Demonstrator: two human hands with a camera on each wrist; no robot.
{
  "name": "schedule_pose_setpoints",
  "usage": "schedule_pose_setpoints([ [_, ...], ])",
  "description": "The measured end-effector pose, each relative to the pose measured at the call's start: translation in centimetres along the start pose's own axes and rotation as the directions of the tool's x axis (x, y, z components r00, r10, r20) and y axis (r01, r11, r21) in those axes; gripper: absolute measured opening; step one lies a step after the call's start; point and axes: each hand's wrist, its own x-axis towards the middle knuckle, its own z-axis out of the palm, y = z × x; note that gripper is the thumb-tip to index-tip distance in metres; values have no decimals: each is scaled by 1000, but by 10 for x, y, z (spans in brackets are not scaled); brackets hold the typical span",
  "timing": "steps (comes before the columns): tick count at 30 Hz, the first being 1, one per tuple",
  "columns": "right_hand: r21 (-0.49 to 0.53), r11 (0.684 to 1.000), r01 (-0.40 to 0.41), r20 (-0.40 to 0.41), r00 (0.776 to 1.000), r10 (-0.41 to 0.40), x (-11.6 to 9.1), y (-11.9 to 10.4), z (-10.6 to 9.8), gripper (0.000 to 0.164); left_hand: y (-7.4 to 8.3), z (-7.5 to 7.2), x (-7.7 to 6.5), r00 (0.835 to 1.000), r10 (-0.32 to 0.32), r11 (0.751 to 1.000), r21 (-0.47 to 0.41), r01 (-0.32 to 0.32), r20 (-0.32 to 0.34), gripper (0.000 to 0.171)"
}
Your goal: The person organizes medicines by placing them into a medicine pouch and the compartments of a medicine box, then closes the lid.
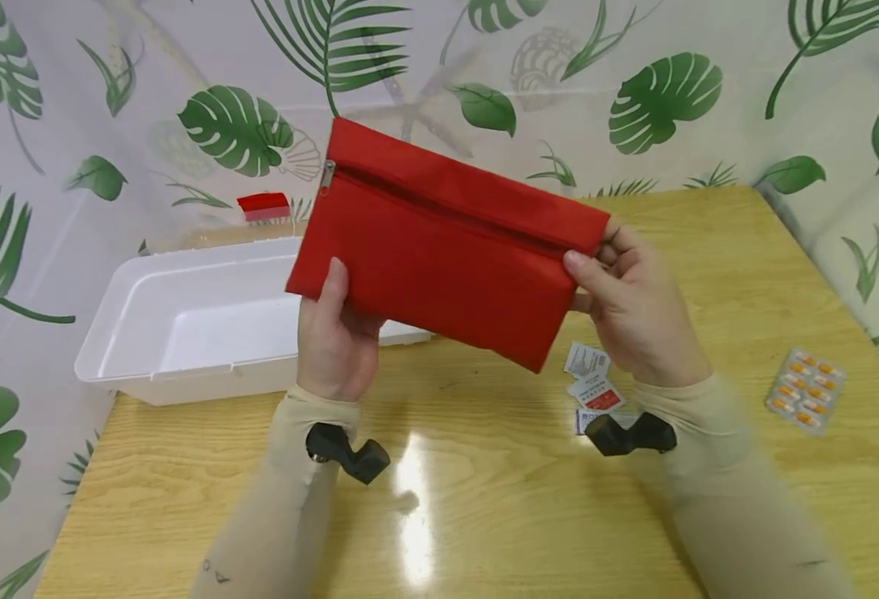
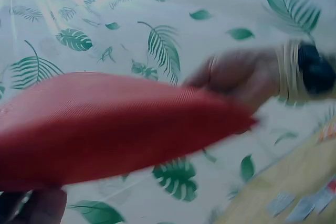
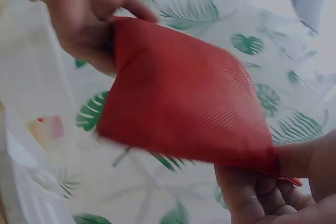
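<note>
A red zippered pouch (image 1: 447, 249) is held up off the table, tilted down to the right, with its metal zipper pull (image 1: 327, 177) at the upper left. My left hand (image 1: 338, 349) grips its lower left edge, thumb on the front and the other fingers behind. At the pouch's right end my right hand (image 1: 634, 304) pinches the edge between thumb and fingers. The right wrist view shows both hands on the pouch (image 3: 184, 93), the right hand (image 3: 273, 187) at its lower right corner. What the pouch contains cannot be seen.
A white plastic bin (image 1: 207, 324) stands behind the left hand, a small red item (image 1: 263, 206) beyond it. Several small packets (image 1: 593, 387) lie below the right hand. A blister pack of orange capsules (image 1: 806, 391) is at the right of the wooden table (image 1: 484, 499).
</note>
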Motion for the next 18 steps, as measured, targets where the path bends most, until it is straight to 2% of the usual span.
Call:
schedule_pose_setpoints([
  [2, 68, 996, 51, -23, 999, -49, 2, -9, -8, 33, 8, -3, 2, 998, -56, 993, 108, 51, 42, 36],
  [4, 91, 992, 86, -34, 996, -83, 3, -15, -15, 30, 16, -6, 2, 992, -98, 975, 209, 79, 83, 30],
  [7, 80, 988, 129, -28, 992, -127, 4, -19, -23, 28, 24, -8, 3, 985, -120, 952, 296, 79, 122, 19],
  [9, 28, 989, 146, -27, 989, -145, 5, -18, -26, 28, 26, -9, 3, 985, -124, 930, 361, 72, 124, 12],
  [11, -41, 987, 156, -38, 987, -158, 7, -15, -28, 26, 25, -8, 2, 985, -119, 894, 445, 52, 125, 10],
  [14, -131, 981, 144, -90, 984, -156, 9, -8, -29, 23, 20, -5, -1, 988, -84, 817, 576, -7, 132, 15],
  [16, -163, 978, 127, -134, 980, -150, 11, -3, -30, 23, 16, -2, -4, 991, -22, 771, 633, -70, 136, 19],
  [18, -181, 978, 100, -169, 977, -131, 13, 2, -29, 25, 12, 2, -7, 989, 67, 731, 668, -139, 133, 18],
])
